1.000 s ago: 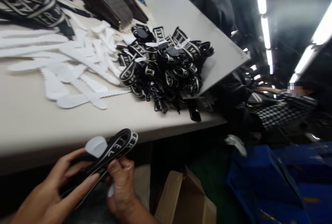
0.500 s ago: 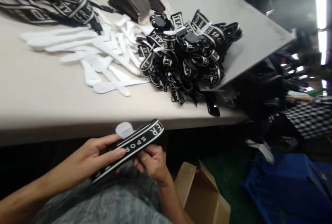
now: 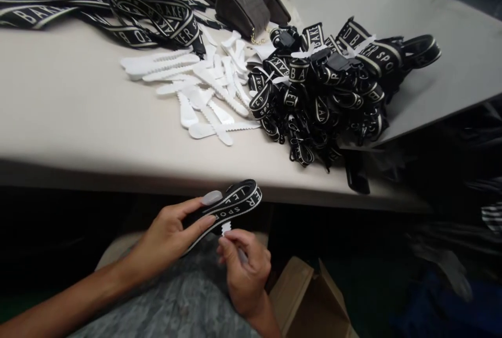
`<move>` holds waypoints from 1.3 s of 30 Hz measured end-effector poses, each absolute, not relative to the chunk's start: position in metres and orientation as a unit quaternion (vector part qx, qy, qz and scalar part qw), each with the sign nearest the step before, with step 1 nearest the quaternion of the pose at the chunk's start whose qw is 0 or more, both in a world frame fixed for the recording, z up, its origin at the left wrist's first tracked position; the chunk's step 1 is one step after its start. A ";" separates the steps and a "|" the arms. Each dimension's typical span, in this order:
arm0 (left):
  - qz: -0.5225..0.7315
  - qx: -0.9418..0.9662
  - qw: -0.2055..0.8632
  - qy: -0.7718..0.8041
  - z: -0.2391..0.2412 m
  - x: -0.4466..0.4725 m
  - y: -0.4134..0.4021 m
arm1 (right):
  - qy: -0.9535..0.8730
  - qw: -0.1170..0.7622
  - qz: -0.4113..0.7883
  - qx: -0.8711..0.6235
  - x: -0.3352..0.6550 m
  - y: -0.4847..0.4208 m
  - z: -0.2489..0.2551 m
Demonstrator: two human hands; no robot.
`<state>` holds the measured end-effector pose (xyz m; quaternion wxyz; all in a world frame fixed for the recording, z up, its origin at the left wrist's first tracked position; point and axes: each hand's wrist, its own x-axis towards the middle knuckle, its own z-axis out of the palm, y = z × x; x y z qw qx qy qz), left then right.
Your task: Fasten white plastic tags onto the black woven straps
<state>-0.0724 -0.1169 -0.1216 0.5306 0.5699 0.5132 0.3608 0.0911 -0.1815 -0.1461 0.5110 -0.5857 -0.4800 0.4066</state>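
Note:
My left hand (image 3: 172,228) is closed on a folded black webbing strap (image 3: 239,207) with white lettering and pale edge lines, its loop end towards the right. At the left index fingertip, the rounded end of a white strip (image 3: 212,198) sticks out over the strap. Just below the strap, my right hand (image 3: 247,270) pinches a white toothed strip end (image 3: 226,228). Whether both white ends belong to one strip is hidden behind the strap. Both hands are in front of the table edge, above my lap.
On the table (image 3: 78,118) lies a pile of loose white toothed strips (image 3: 212,92). Bundled straps with black buckles (image 3: 325,82) are heaped to its right, longer straps (image 3: 149,9) at the back left. Dark brown pouches (image 3: 243,6) lie behind. An open cardboard box (image 3: 290,291) stands below right.
The view has swung, so the table things appear further right. My right hand has come out from behind the strap, and the toothed white end now shows in its fingers.

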 end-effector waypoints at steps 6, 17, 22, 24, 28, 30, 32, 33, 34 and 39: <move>0.317 0.659 0.498 0.467 -0.133 -0.077 -0.123 | -0.347 0.503 0.649 -0.452 0.094 -0.170 -0.130; 0.257 0.676 0.515 0.460 -0.154 -0.092 -0.134 | -0.620 0.438 0.301 -0.578 0.101 -0.177 -0.135; 0.246 0.636 0.581 0.445 -0.158 -0.083 -0.143 | -0.626 0.486 0.257 -0.553 0.098 -0.177 -0.135; 0.239 0.605 0.624 0.434 -0.159 -0.081 -0.146 | -0.604 0.474 0.285 -0.575 0.099 -0.177 -0.138; 0.232 0.552 0.695 0.397 -0.162 -0.081 -0.151 | -0.584 0.445 0.333 -0.591 0.102 -0.180 -0.150; 0.218 0.538 0.713 0.394 -0.163 -0.082 -0.151 | -0.552 0.428 0.379 -0.607 0.102 -0.184 -0.159; 0.199 0.532 0.720 0.399 -0.164 -0.082 -0.148 | -0.496 0.414 0.440 -0.624 0.100 -0.189 -0.167; 0.190 0.533 0.717 0.407 -0.165 -0.082 -0.146 | -0.464 0.407 0.474 -0.628 0.098 -0.191 -0.171; 0.181 0.539 0.710 0.416 -0.165 -0.082 -0.143 | -0.433 0.400 0.508 -0.629 0.096 -0.192 -0.174; 0.144 0.595 0.655 0.444 -0.170 -0.079 -0.135 | -0.330 0.414 0.582 -0.617 0.089 -0.195 -0.179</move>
